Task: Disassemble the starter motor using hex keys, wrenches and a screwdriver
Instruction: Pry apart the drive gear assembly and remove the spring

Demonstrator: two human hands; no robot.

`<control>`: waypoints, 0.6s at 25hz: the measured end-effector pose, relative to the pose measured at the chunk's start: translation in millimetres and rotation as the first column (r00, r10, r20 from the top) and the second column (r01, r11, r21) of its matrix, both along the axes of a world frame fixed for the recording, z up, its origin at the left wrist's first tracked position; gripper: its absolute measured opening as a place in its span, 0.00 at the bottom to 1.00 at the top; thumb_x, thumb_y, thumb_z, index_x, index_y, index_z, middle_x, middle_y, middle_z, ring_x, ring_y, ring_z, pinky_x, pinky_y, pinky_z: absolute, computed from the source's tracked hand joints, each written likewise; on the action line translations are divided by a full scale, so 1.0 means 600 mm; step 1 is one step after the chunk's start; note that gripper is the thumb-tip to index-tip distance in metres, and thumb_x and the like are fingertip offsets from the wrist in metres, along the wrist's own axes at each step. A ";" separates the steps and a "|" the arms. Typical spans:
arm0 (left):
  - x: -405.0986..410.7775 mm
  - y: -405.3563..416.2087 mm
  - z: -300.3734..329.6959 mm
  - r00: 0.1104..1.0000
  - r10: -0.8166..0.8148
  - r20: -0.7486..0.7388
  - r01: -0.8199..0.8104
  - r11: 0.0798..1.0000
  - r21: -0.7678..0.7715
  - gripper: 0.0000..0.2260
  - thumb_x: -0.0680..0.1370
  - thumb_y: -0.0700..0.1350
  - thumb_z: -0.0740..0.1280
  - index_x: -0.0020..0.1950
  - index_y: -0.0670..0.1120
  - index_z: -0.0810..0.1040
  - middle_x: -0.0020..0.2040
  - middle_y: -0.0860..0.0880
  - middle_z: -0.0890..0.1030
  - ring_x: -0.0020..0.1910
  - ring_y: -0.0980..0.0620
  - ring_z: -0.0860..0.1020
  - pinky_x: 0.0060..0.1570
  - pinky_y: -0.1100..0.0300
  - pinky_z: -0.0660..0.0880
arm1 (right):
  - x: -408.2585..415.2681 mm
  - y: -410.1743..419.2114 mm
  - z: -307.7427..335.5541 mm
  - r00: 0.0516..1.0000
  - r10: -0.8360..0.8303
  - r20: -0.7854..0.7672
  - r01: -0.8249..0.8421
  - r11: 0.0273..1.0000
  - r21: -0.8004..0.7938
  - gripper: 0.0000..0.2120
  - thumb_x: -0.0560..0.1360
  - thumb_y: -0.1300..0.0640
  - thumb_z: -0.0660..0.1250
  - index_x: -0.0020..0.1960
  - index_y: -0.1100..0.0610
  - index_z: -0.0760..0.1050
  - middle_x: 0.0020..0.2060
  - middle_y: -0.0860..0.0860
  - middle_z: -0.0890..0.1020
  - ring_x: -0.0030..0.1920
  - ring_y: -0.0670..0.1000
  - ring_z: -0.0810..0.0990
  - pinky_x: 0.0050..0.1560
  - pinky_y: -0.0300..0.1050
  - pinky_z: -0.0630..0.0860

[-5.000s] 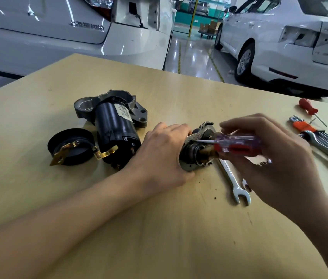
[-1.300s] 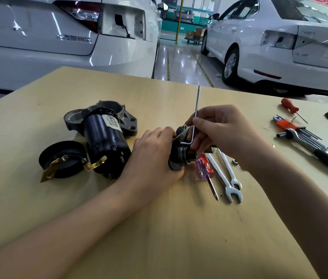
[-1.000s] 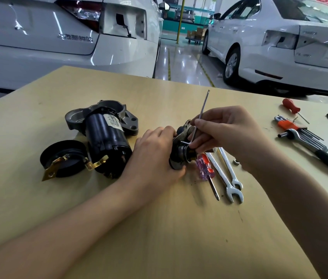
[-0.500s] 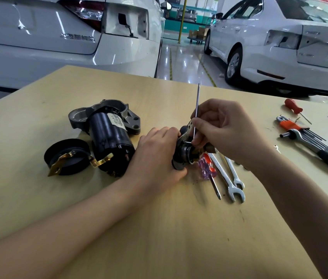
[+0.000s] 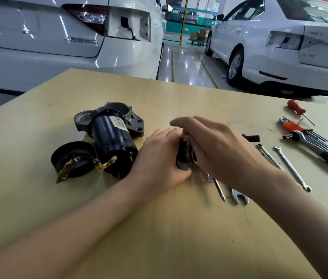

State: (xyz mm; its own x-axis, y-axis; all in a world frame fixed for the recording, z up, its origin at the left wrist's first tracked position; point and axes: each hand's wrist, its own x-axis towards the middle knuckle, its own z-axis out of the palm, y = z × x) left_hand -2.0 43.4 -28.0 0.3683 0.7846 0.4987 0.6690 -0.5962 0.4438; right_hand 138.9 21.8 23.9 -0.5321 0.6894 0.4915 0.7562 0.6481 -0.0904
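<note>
- Near the middle of the wooden table (image 5: 169, 228), both forearms reach in from the near edge and meet over a small dark motor part (image 5: 184, 158).
- The left hand (image 5: 159, 162) wraps its fingers round that part from the left and holds it against the table.
- The right hand (image 5: 217, 150) lies over the part from the right, index finger stretched out flat; whether its other fingers grip anything I cannot tell, as they are hidden under the hand.
- Just beside the right wrist lie a screwdriver (image 5: 218, 188) and an open-end wrench (image 5: 238, 198), both partly covered by the arm.
- Left of the hands stands the black starter motor body (image 5: 112, 141) on its side, with a round black end cap (image 5: 72, 159) touching it.
- Toward the right edge lie a slim spanner (image 5: 292, 168), a hex key set (image 5: 304, 135) and a red-handled screwdriver (image 5: 296, 109).
- Beyond the far edge stand two white cars (image 5: 300, 47).
</note>
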 end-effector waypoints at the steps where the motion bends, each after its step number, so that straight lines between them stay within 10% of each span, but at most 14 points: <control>1: 0.000 0.002 -0.002 1.000 0.009 -0.014 -0.009 1.000 -0.003 0.17 0.66 0.48 0.74 0.50 0.46 0.74 0.46 0.53 0.76 0.48 0.51 0.72 0.49 0.57 0.70 | 0.008 -0.004 0.000 0.996 -0.022 -0.086 0.024 0.999 0.022 0.16 0.73 0.70 0.66 0.58 0.59 0.77 0.43 0.52 0.83 0.39 0.56 0.81 0.39 0.52 0.77; 4: -0.003 0.005 -0.006 0.999 0.033 -0.008 -0.034 0.999 -0.011 0.18 0.66 0.48 0.75 0.48 0.48 0.70 0.43 0.54 0.72 0.45 0.53 0.70 0.43 0.61 0.64 | 0.035 -0.009 0.012 0.854 -0.181 -0.488 0.155 0.983 -0.094 0.09 0.71 0.62 0.73 0.48 0.52 0.82 0.37 0.42 0.85 0.37 0.41 0.81 0.39 0.33 0.76; 7: -0.003 0.002 -0.004 0.999 0.035 -0.012 -0.036 0.999 -0.011 0.18 0.65 0.46 0.74 0.48 0.48 0.69 0.43 0.54 0.71 0.45 0.52 0.70 0.43 0.61 0.63 | 0.043 -0.010 0.017 0.641 -0.267 -0.719 -0.001 0.937 -0.349 0.05 0.69 0.63 0.74 0.41 0.54 0.82 0.34 0.46 0.85 0.34 0.43 0.83 0.36 0.35 0.79; 15: -0.005 0.002 -0.005 0.999 0.023 -0.022 -0.024 1.000 -0.017 0.18 0.66 0.46 0.74 0.49 0.49 0.68 0.44 0.54 0.71 0.45 0.52 0.69 0.44 0.60 0.65 | 0.022 0.007 0.014 0.514 -0.358 -0.779 -0.154 0.855 -0.495 0.08 0.74 0.69 0.67 0.48 0.57 0.76 0.33 0.55 0.84 0.32 0.51 0.83 0.35 0.43 0.82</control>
State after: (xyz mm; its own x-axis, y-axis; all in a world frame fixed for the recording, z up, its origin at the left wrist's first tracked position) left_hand -4.9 44.8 -31.0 0.3604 0.8015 0.4771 0.6924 -0.5727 0.4389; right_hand 151.9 26.1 32.4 0.0346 0.9644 0.2622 0.2126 0.2493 -0.9448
